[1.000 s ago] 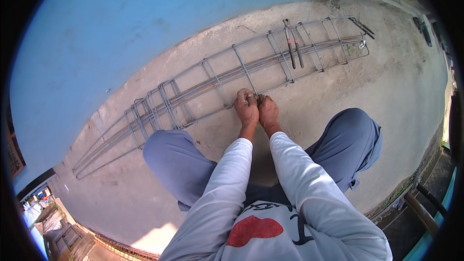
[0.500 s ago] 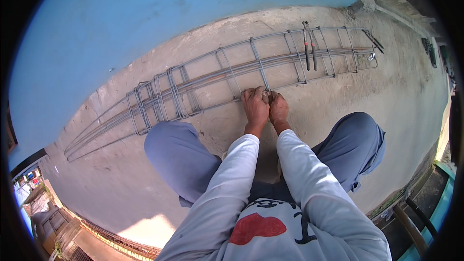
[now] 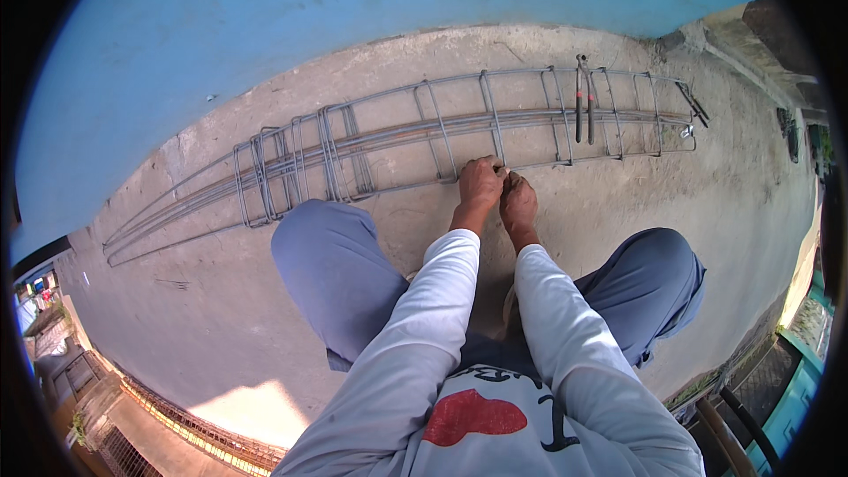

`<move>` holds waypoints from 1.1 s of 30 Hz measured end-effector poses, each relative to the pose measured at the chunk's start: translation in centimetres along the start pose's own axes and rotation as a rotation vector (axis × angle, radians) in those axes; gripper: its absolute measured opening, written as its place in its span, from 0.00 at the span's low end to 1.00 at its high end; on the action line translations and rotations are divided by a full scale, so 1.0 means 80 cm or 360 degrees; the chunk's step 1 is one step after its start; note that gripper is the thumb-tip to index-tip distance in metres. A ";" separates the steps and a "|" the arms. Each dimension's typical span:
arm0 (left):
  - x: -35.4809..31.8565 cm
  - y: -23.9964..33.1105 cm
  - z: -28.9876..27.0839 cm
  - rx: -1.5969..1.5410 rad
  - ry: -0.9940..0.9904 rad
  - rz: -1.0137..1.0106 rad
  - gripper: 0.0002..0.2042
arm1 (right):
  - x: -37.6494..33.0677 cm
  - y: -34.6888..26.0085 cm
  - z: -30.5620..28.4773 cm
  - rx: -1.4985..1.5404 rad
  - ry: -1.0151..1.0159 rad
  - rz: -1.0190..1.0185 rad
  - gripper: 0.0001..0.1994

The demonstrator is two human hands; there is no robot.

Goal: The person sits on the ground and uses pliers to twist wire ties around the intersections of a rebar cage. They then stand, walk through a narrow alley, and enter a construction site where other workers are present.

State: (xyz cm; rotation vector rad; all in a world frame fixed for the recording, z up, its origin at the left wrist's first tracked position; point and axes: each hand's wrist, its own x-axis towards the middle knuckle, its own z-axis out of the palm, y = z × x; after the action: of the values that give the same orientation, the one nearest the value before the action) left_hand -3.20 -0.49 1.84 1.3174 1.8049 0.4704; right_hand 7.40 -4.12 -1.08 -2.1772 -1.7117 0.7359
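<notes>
A long rebar cage [image 3: 397, 135] lies on the concrete ahead of me, made of straight bars and square stirrups. My left hand [image 3: 481, 184] is at its near bar, fingers pinched beside a stirrup [image 3: 495, 119]. Close against it, my right hand [image 3: 519, 201] is closed too, its fingertips just on the near side of that same bar. Whatever the fingers hold is hidden or too small to make out. Beyond them, pincers [image 3: 579, 115] with red and black handles rest across the cage's bars.
Several stirrups are bunched near the cage's left part. A dark-handled tool [image 3: 695, 106] lies at its right end. A blue wall [image 3: 265, 18] rises behind the concrete floor [image 3: 671, 203]. My bent knees [image 3: 331, 278] flank my arms.
My right hand has drawn back slightly toward me from the bar, while my left stays at the stirrup. The view has shifted a little; cage and pincers lie as before.
</notes>
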 end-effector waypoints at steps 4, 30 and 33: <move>0.015 -0.013 0.006 -0.0264 -0.0091 -0.0105 0.08 | 0.006 -0.006 -0.003 -0.0039 -0.0059 0.0078 0.13; -0.016 -0.014 0.035 -0.0054 0.0510 0.0405 0.09 | 0.004 0.008 -0.006 0.0137 -0.0036 -0.0052 0.10; -0.037 -0.010 0.044 -0.0067 0.0531 0.0432 0.10 | 0.004 0.013 -0.004 0.0208 -0.0070 -0.0084 0.09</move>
State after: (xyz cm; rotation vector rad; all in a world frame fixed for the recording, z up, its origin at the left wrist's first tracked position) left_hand -0.55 -4.10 0.40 1.5321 1.8738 0.9172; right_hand 8.45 -4.04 -1.43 -2.0358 -1.6849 0.8620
